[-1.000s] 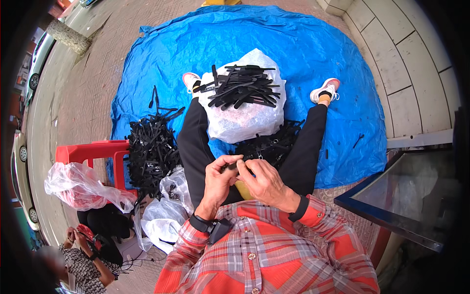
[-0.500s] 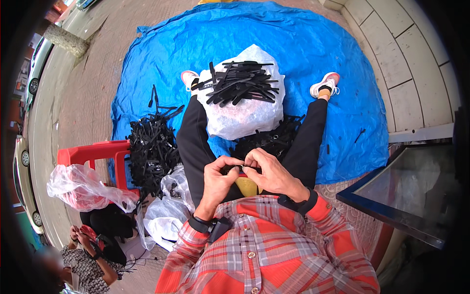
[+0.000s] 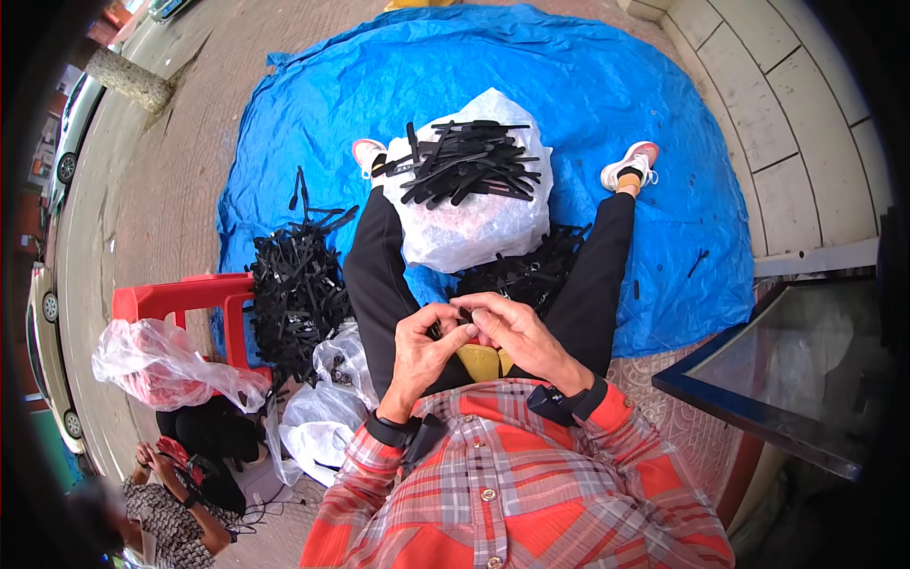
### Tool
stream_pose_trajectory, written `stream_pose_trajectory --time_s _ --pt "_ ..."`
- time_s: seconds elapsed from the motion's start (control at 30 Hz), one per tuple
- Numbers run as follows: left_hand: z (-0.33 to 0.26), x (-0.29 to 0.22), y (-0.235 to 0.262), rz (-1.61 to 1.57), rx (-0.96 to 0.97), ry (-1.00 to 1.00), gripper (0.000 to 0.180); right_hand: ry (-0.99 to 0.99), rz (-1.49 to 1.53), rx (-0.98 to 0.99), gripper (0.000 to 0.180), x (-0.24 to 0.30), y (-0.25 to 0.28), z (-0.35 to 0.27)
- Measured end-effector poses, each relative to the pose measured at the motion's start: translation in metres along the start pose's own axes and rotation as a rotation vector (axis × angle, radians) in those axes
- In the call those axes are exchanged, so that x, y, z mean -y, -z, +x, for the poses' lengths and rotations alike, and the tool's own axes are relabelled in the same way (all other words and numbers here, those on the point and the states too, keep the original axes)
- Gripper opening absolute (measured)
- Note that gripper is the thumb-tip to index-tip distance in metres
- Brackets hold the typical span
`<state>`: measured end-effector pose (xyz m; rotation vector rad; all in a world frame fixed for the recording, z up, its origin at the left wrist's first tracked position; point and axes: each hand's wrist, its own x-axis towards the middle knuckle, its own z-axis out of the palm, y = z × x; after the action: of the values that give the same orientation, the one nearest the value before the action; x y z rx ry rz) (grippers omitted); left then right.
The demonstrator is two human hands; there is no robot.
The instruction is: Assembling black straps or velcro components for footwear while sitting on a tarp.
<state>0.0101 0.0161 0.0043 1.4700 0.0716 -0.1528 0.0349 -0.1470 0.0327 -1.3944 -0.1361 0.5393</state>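
Over my lap, my left hand (image 3: 424, 353) and my right hand (image 3: 521, 337) meet with fingertips pinched together. A small bit of black strap (image 3: 464, 313) shows between them; the rest of it is hidden by the fingers. Just below the hands, a yellow object (image 3: 480, 362) shows in part between my thighs. Past my fingers, a heap of black straps (image 3: 521, 284) lies between my legs. Farther off, a stuffed white plastic bag (image 3: 464, 235) carries a pile of loose black straps (image 3: 469, 166).
A blue tarp (image 3: 664, 218) spreads under my legs. To my left are another black strap heap (image 3: 294, 294), a red plastic stool (image 3: 175, 296) and clear plastic bags (image 3: 327, 417). Another person (image 3: 175, 507) sits at lower left. A blue-framed glass panel (image 3: 758, 379) stands at right.
My right hand's fingers have curled over and shifted slightly left, closer to the left hand's fingertips. The left hand stays nearly in place. The strap piles have not moved.
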Motion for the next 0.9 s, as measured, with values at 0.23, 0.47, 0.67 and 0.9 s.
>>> stream_pose_trajectory --time_s 0.23,0.47,0.67,0.9 --pt "-0.003 0.003 -0.001 -0.005 0.023 -0.054 0.015 -0.213 0.425 0.028 0.018 -0.010 0.004 0.000" --pt "-0.002 0.002 -0.003 0.003 0.068 -0.092 0.017 -0.220 0.487 0.044 0.022 -0.014 0.014 -0.003" --pt "-0.003 0.003 -0.001 0.016 0.072 -0.097 0.017 -0.176 0.445 0.035 0.025 -0.014 0.013 -0.004" --pt "-0.001 -0.008 0.006 0.261 0.233 -0.211 0.024 -0.243 0.236 0.119 0.025 -0.008 0.015 -0.006"
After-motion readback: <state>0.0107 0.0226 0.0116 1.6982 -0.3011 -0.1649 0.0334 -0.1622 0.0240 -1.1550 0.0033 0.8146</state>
